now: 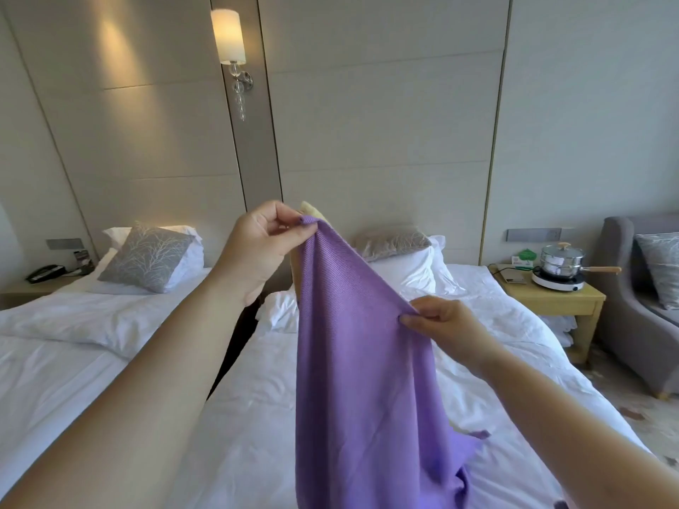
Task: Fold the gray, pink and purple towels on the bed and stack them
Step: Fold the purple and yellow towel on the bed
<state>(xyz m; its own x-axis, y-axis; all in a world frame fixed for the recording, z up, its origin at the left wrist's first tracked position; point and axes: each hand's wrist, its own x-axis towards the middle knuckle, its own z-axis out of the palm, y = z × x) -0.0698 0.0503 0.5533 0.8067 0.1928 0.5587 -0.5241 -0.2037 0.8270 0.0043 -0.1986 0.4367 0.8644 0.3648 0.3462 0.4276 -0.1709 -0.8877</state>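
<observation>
A purple towel (352,361) hangs in the air over the white bed (514,361). My left hand (257,244) pinches its top corner up high. My right hand (444,325) pinches the upper edge lower down and to the right, so the edge slopes down between them. The towel's lower part trails onto the sheet near the bottom of the view. A pale yellow cloth (312,211) peeks out just behind the purple corner at my left hand. No gray or pink towel is in sight.
A second white bed (73,343) with a gray patterned pillow (147,257) lies to the left across a dark gap. On the right stand a wooden nightstand (551,299) with a steel pot on a hotplate (560,268) and a gray armchair (639,306).
</observation>
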